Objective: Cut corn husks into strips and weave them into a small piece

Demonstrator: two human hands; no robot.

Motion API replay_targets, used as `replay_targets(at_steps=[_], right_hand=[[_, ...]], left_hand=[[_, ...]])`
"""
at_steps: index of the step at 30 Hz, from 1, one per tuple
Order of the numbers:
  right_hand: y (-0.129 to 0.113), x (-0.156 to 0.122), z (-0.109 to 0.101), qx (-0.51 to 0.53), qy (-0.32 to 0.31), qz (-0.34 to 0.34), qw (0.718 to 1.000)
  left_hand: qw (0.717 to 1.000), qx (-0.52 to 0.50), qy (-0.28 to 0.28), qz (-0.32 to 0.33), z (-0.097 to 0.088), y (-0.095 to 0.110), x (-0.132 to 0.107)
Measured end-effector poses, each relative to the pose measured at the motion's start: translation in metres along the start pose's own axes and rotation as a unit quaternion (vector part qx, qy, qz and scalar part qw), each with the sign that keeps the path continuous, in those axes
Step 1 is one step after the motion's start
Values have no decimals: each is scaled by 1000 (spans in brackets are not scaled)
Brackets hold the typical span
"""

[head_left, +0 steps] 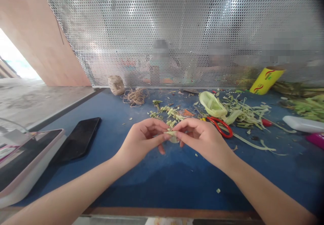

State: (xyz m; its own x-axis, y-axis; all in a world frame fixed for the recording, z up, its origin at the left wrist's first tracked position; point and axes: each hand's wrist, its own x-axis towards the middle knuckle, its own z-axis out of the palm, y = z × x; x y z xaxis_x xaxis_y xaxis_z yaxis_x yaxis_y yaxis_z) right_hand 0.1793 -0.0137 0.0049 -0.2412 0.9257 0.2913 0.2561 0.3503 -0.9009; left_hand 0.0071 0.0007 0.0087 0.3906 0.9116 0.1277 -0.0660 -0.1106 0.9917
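Between my two hands is a small piece of pale green husk [173,134], pinched from both ends above the blue table. My left hand [145,135] grips its left end between thumb and forefinger. On the other end, the thumb and forefinger of my right hand [199,134] are closed in the same way. Just behind my fingers lie several small pale green woven pieces [172,112]. Red-handled scissors [222,128] rest beside my right hand, their blades mostly hidden. Farther back sits a hollow, cupped pale green husk [212,104].
Shredded green strips [245,112] spread over the right side of the blue table [152,188]. A yellow tube [267,80] and a white object [302,123] are there too. Tangled twine [135,96] lies at the back left, a black phone [78,137] and a tray [27,164] nearer. A perforated metal screen [182,26] stands behind.
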Motion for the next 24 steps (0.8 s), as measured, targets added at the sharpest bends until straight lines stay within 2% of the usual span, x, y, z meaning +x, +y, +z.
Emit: replay_targets(at_steps=[5,7,10,12,18,21,24], right_hand=[[1,-2,-1,-95,11,-110,989],[3,-2,-1,-113,9,-144,983],[5,-1,-2,-124,5,-178,976],[4,-1,-2,-114,-3,-173,978],[1,0,-3,-37,-35,-52,997],[3,1,-3,-56,-45,-47,996],[4,2,-3,-87,-39,-57,994]], left_hand=[[979,-123,-85,-140,-2,-1,3],[971,-153,-93,-159,-2,-1,3],[973,-151,-83,-155,-2,-1,3],[974,-142,-83,-156,-3,-3,3],[989,-66,-67,-111,-4,-4,3],[994,-14,-54,-94,-2,-4,3],[995,-7,-37,-88,-1,-3,3]])
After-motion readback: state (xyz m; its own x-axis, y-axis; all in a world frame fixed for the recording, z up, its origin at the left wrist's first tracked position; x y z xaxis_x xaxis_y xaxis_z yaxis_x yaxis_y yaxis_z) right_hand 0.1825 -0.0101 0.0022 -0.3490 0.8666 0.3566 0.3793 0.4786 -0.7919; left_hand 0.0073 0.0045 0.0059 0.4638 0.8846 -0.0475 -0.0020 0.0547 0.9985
